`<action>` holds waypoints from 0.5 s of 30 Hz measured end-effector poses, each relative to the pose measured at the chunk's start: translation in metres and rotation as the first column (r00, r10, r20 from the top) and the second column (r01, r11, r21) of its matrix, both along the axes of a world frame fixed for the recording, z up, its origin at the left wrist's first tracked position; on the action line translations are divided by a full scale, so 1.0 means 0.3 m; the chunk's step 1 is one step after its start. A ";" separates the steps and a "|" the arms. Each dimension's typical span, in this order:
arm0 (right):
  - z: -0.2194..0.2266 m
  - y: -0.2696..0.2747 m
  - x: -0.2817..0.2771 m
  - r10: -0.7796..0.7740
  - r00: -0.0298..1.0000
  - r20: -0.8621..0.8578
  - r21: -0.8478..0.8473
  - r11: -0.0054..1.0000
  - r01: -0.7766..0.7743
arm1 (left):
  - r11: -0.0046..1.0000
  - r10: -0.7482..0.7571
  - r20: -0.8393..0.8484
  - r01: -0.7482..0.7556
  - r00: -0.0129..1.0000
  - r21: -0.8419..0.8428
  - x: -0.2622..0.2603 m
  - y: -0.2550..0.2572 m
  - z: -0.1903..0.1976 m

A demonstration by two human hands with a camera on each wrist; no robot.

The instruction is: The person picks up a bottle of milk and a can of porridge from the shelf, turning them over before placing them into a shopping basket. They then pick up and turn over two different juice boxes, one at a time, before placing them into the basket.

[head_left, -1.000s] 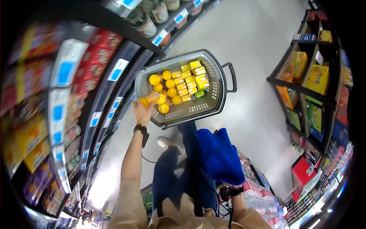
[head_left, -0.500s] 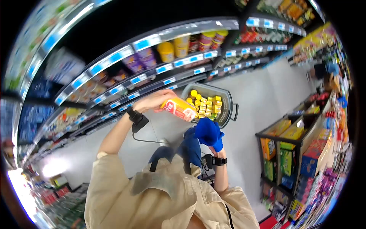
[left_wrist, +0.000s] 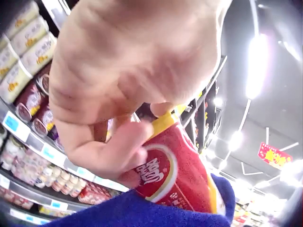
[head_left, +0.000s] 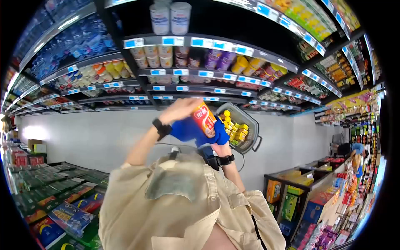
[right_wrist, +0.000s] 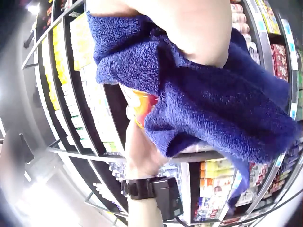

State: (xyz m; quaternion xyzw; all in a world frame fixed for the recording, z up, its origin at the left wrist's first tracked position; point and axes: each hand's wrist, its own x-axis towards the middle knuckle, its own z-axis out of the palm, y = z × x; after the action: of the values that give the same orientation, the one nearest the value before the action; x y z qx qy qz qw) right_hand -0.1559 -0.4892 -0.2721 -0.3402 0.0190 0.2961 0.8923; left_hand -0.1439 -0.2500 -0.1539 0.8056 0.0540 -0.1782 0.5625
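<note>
In the head view my left hand grips the lid end of a red-orange canister, which is tilted in front of my body. Its yellow lid is partly covered by the left fingers in the left wrist view. My right hand holds a blue towel around the canister's lower side. Part of the towel hangs to the left under the left hand. The right wrist view shows the terry towel draped beneath the right hand, hiding most of the canister.
On the floor just beyond the right hand stands a grey basket with yellow-lidded canisters and small yellow boxes. A long stocked shelf runs across the front. A dark display stand is at right, and stacked cartons lie at lower left.
The left hand has lifted the canister out of the basket and brought it toward my body. The towel in the right hand now wraps against it. The head view has turned toward the shelf.
</note>
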 end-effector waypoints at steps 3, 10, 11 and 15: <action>-0.007 0.081 -0.020 0.085 0.994 -0.070 0.042 0.996 -0.082 | 0.976 0.179 0.343 -0.122 0.922 -0.181 -0.125 0.043 -0.199; 0.112 0.235 -0.143 0.221 0.975 -0.011 -0.408 0.889 -0.206 | 0.492 0.691 -0.016 -0.486 0.723 -0.722 -0.368 0.019 -0.256; 0.124 0.231 -0.163 0.281 0.957 0.074 -0.455 0.863 -0.218 | 0.555 0.666 0.025 -0.473 0.745 -0.684 -0.382 0.041 -0.252; 0.173 0.254 -0.198 0.465 0.794 0.391 -0.631 0.764 -0.137 | 0.798 0.541 0.221 -0.412 0.811 -0.440 -0.381 0.070 -0.114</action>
State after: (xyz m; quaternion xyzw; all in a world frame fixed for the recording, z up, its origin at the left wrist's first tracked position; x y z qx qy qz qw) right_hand -0.2154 -0.4130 -0.2202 -0.6577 -0.1952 0.3166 0.6551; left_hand -0.2582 -0.2290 -0.1882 0.6616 0.1267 0.1046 0.7317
